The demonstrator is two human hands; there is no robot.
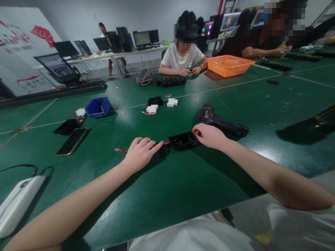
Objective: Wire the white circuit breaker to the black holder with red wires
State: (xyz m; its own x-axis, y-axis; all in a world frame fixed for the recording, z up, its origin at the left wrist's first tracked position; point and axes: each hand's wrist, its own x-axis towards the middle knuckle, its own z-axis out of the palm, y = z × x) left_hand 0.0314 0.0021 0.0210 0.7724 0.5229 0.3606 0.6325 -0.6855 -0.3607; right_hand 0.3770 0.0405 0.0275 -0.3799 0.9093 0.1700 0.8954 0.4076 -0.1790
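My left hand (141,151) lies on the green table (183,181) with its fingers curled over a red wire (120,150) that runs toward a small black open box (183,140). My right hand (210,136) rests at the box's right end, fingers closed on its edge. A black and red electric screwdriver (220,121) lies just behind my right hand.
White and black small parts (157,104) and a blue bin (98,106) sit further back. Two phones (72,139) lie at the left, a white device (18,200) at the near left. A person across the table works beside an orange tray (227,64).
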